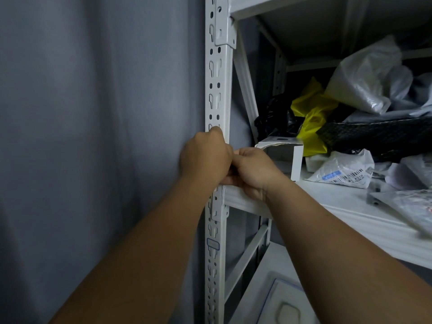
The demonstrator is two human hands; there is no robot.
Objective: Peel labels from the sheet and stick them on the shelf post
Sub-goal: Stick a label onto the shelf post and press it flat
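The grey curtain (93,136) fills the left half of your view, hanging just behind the white shelf post (218,78), which runs from top to bottom with its rows of slots and holes. To the right, the white shelf (339,206) carries a clutter of things: a clear plastic bag (364,78), a yellow bag (313,113), a black mesh strap (378,134), a torn-open white box (286,157) and a barcoded parcel bag (343,170).

Your left hand (205,156) is curled against the post at shelf height, thumb tip up on the slotted face. Your right hand (253,169) is curled too, its fingers pressed against the left hand. What they pinch is hidden between them; the sheet cannot be seen.

One blue-edged label (213,244) already sits on the post, well below your hands.
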